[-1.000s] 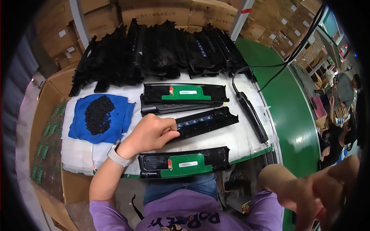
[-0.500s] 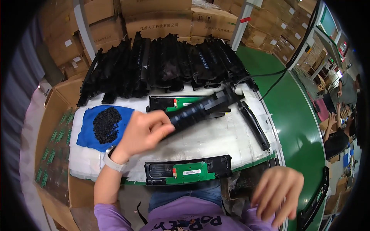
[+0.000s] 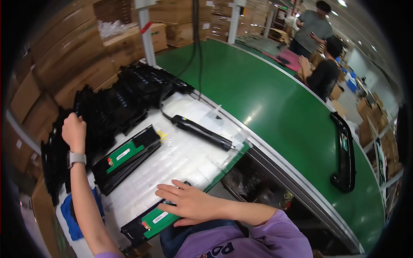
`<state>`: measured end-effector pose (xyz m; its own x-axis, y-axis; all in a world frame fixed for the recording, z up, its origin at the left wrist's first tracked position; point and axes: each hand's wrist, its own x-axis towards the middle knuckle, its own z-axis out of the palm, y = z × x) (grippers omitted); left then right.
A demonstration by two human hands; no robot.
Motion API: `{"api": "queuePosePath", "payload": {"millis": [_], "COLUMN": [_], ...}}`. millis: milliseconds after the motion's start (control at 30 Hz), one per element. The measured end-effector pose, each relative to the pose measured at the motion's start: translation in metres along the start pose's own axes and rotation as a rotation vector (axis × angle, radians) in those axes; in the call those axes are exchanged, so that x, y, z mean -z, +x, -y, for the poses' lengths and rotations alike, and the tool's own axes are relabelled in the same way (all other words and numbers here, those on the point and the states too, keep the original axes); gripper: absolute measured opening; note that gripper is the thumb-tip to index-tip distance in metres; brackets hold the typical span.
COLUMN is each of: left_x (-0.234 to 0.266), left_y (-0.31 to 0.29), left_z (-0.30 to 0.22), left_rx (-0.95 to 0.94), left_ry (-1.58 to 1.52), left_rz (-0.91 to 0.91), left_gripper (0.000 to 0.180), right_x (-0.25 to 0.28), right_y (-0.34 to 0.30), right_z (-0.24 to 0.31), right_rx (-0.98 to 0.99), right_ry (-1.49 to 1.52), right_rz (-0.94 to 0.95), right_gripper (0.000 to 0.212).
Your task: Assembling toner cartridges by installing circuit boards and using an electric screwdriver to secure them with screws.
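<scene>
My left hand (image 3: pixel 74 129) is closed at the pile of black plastic parts (image 3: pixel 112 101) on the table's far left side. Whatever its fingers hold, if anything, blends into the dark pile. My right hand (image 3: pixel 189 203) lies with its fingers spread over the near end of a black panel (image 3: pixel 132 232) with a green circuit board (image 3: pixel 160 218), at the table's front edge. Part of that panel is hidden under the hand. Farther in, a second black panel (image 3: pixel 148 136) with a green circuit board (image 3: pixel 124 153) rests on the white padding.
A black electric screwdriver (image 3: pixel 204 133) with a cable lies on the white padding (image 3: pixel 172 159). Partly hidden by my left forearm is a blue cloth (image 3: pixel 71 215). Along the right runs a green conveyor belt (image 3: pixel 266 107) bearing a black curved part (image 3: pixel 345 152). Two people are beyond it.
The view has swung to the right. My left hand has moved from mid-table, where it held a long black part, to the pile. My right hand has come onto the near panel.
</scene>
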<state>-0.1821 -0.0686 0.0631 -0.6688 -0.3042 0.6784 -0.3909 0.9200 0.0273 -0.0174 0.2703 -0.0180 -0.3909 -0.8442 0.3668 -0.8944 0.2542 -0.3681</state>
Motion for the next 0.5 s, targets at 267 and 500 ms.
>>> {"api": "queuePosePath", "payload": {"millis": [267,500], "left_x": [-0.013,-0.012], "left_y": [0.009,-0.001], "left_z": [-0.013,0.026], "left_rx": [0.003,0.064], "left_ry": [-0.043,-0.408], "left_rz": [0.073,-0.121], "left_gripper": [0.029,0.034], "right_x": [-0.004,-0.008], "right_y": [0.004,0.023], "right_z": [-0.017,-0.024], "right_rx": [0.053,0.080], "right_ry": [0.111,0.066], "right_rz": [-0.007,-0.063], "right_gripper": [0.060,0.058]}}
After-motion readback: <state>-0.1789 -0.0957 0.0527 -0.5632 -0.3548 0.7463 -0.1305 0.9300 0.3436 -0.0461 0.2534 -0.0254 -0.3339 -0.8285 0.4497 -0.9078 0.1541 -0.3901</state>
